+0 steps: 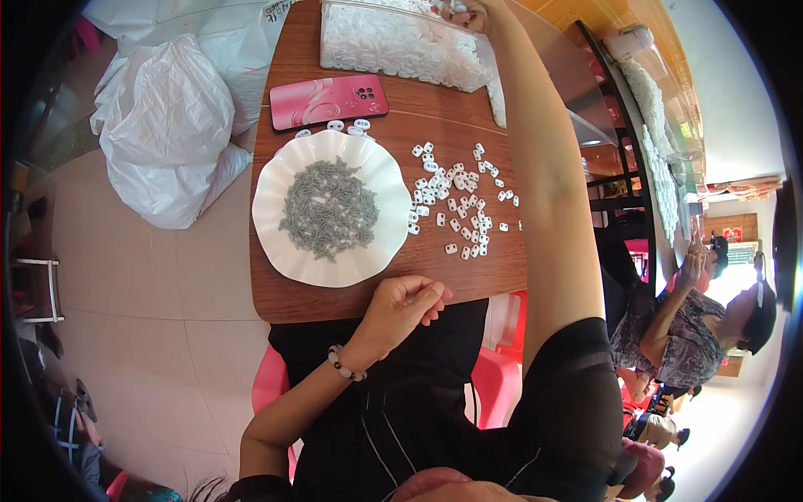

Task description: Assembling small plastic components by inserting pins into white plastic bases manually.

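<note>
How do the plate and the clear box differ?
The plate is white and wavy-rimmed; the box is clear and straight-edged. The plate holds grey pieces, the box white ones. The left hand is by the plate; the right hand is at the box. Both hold many small pieces.

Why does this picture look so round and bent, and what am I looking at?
There is no machine here, only a person's two bare hands. The single picture comes from a wide fisheye camera worn on the head, looking down, so straight edges curve.

On the brown table are a wavy white plate of small grey pieces, scattered white two-holed pieces, a pink phone and a clear box full of white pieces.

The left hand is near the table's close edge, fingers curled; whether it holds anything is unclear. The right hand reaches the box's far side, partly cut off, so its grip cannot be read.
</note>
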Available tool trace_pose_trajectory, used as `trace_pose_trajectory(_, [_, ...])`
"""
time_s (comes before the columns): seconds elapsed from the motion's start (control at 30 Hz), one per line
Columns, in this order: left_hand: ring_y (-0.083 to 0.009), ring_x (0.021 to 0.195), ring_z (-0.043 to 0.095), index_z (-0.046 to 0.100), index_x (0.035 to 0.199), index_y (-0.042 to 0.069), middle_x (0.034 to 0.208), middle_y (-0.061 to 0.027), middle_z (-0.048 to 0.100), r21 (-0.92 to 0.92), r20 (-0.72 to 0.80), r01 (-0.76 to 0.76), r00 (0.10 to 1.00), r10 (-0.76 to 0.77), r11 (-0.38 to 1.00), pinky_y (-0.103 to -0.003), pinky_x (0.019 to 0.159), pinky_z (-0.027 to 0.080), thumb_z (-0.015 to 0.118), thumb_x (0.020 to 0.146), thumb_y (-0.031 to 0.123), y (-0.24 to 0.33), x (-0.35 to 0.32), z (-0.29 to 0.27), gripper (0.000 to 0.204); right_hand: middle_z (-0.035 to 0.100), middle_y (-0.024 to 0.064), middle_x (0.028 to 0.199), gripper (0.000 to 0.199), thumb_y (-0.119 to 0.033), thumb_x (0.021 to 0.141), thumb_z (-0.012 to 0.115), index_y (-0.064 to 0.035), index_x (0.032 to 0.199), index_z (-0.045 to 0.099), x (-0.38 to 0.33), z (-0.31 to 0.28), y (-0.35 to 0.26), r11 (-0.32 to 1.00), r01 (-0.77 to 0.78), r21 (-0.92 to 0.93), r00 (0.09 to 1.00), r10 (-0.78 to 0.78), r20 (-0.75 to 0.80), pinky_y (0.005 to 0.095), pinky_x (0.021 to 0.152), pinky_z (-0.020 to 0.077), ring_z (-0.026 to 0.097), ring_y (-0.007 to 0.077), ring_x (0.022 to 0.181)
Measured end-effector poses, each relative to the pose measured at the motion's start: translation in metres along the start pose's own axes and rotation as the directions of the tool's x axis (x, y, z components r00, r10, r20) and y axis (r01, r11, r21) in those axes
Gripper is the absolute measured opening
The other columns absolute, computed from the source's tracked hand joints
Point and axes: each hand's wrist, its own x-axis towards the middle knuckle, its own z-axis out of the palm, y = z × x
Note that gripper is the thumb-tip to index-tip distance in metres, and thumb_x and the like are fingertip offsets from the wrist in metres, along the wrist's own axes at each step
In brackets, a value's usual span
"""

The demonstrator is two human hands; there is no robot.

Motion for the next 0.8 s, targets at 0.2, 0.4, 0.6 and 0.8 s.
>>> trace_pose_trajectory(0.2, [-0.0062,0.063,0.052,0.065,0.094,-0.004,0.073,-0.0015,0.06,0.026,-0.011,0.007,1.0,-0.007,1.0,-0.019,0.061,0.044,0.053,0.095,0.017,0.002,-0.003,0.0,0.024,0.058,0.0156,0.069,0.043,-0.045,0.093,0.051,-0.0037,0.08,0.053,-0.058,0.032,-0.048,0.799,-0.02,0.601,0.976,0.147,-0.163,0.0168,0.025,0.0262,0.048,0.0123,0.042])
trace_pose_trajectory(0.4, [-0.0068,0.063,0.052,0.065,0.094,-0.004,0.073,-0.0019,0.059,0.033,-0.01,0.016,1.0,-0.016,0.999,-0.02,0.061,0.044,0.054,0.095,0.018,0.003,-0.002,0.001,0.025,0.06,0.0177,0.078,0.035,-0.044,0.094,0.05,-0.0096,0.093,0.056,-0.158,0.083,-0.081,0.803,0.051,0.593,0.981,0.071,-0.181,0.0172,0.025,0.0291,0.049,0.0133,0.044])
trace_pose_trajectory(0.6, [-0.0075,0.064,0.052,0.065,0.093,-0.003,0.073,-0.0019,0.059,0.034,-0.023,0.013,1.0,-0.012,0.999,-0.02,0.061,0.044,0.054,0.095,0.018,0.003,-0.002,0.002,0.024,0.063,0.0169,0.084,0.038,-0.037,0.097,0.045,-0.0018,0.106,0.056,-0.229,0.166,-0.036,0.972,0.003,0.234,0.917,0.091,-0.39,0.0122,0.025,0.0339,0.054,0.0048,0.045])
trace_pose_trajectory(0.8, [-0.0078,0.063,0.051,0.065,0.092,-0.003,0.073,-0.0014,0.058,0.035,-0.028,0.0,1.0,0.001,0.999,-0.02,0.059,0.042,0.054,0.095,0.018,0.001,-0.001,0.005,0.023,0.065,0.0062,0.075,0.035,-0.038,0.091,0.058,-0.0031,0.091,0.065,-0.251,0.235,0.041,0.898,-0.315,-0.306,0.839,0.112,-0.532,0.0251,0.044,0.0422,0.052,0.0071,0.05])
